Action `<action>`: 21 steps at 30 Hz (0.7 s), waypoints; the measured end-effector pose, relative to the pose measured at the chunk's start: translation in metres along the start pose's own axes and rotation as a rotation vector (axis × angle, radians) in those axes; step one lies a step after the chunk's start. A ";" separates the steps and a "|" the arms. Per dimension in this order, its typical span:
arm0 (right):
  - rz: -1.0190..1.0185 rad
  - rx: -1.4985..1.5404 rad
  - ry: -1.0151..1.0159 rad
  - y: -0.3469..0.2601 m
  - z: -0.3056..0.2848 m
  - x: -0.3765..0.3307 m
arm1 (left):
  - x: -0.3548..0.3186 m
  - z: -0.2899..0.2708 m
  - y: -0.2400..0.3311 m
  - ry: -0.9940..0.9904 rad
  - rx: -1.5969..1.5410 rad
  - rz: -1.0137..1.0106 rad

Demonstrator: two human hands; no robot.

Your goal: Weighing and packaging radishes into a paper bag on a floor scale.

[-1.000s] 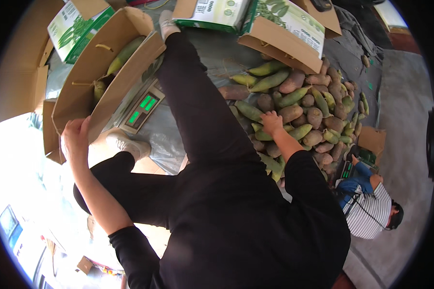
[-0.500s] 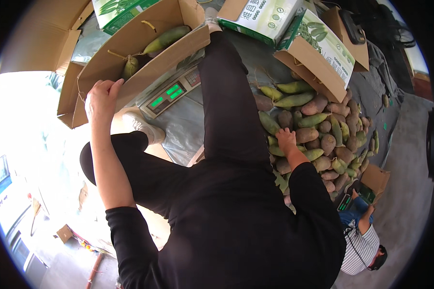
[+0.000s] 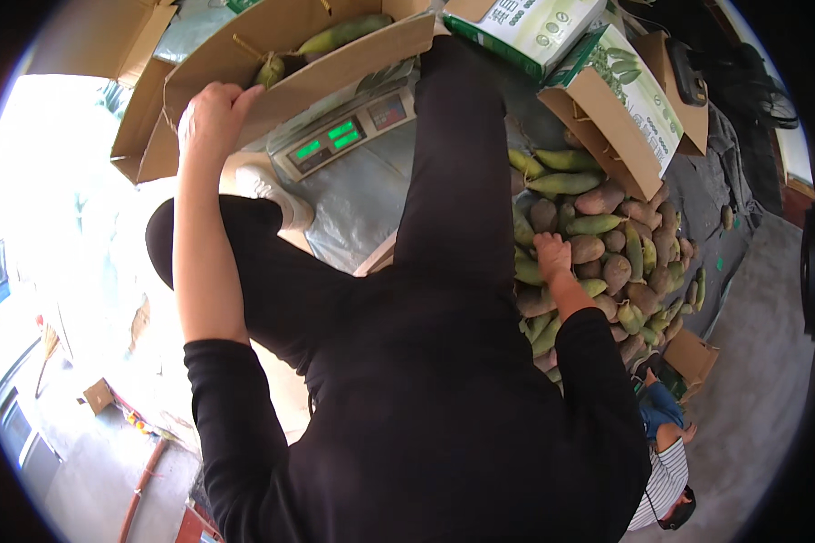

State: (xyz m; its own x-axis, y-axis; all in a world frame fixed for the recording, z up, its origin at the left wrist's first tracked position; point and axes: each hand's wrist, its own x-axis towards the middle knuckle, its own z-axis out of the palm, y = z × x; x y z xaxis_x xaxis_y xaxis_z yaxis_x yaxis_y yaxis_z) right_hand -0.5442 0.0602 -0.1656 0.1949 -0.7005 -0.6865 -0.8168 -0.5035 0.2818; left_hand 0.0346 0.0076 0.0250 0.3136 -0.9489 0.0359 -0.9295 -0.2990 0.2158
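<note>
My left hand (image 3: 213,118) is closed over the near wall of a long open cardboard box (image 3: 353,68), at its left end, with the thumb pointing right along the rim. Inside that box lie a long green radish (image 3: 344,36) and a rounder greenish one (image 3: 270,71), tied with yellow cord. The box rests on a digital scale (image 3: 344,136) with lit green displays. To the right, my right hand (image 3: 554,258) reaches into a heap of green and reddish-brown radishes (image 3: 616,271). Its fingers are bent down among them, and whatever lies beneath them is hidden.
Green-and-white printed cartons (image 3: 530,32) and an opened one (image 3: 620,109) stand beyond the heap. Dark sheeting (image 3: 724,172) lies under the produce. At lower right a person in a striped shirt (image 3: 668,471) works beside another box (image 3: 691,362). My legs straddle the space before the scale.
The whole view has shifted, so the box and scale sit higher in it. My left hand stays on the box wall and my right hand stays at the heap. The other person has bent differently.
</note>
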 end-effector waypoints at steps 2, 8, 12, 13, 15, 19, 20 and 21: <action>0.031 0.072 0.103 0.008 -0.005 -0.006 | 0.000 0.000 0.000 -0.011 -0.001 -0.013; 0.046 0.301 0.203 0.026 -0.004 -0.032 | 0.000 -0.002 -0.001 -0.033 -0.007 -0.015; 0.029 0.362 0.323 0.029 0.002 -0.046 | -0.002 -0.001 -0.001 -0.025 -0.012 -0.025; 0.030 0.362 0.324 0.026 -0.001 -0.048 | -0.002 -0.002 -0.002 -0.026 -0.008 -0.019; 0.053 0.340 0.312 0.018 -0.009 -0.051 | -0.003 -0.003 -0.003 -0.035 -0.003 -0.032; 0.044 0.231 0.233 0.012 -0.013 -0.049 | -0.004 -0.007 -0.005 -0.079 -0.022 -0.040; 0.066 0.195 0.221 0.009 -0.015 -0.048 | -0.005 -0.007 -0.007 -0.081 -0.022 -0.045; 0.086 0.158 0.209 0.006 -0.016 -0.048 | -0.006 -0.006 -0.009 -0.018 -0.027 0.008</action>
State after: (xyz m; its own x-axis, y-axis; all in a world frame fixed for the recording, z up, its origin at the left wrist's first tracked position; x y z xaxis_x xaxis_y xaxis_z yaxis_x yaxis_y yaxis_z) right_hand -0.5497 0.0822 -0.1200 0.2159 -0.8344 -0.5072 -0.9065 -0.3643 0.2134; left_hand 0.0427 0.0163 0.0291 0.3022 -0.9530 0.0201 -0.9265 -0.2887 0.2414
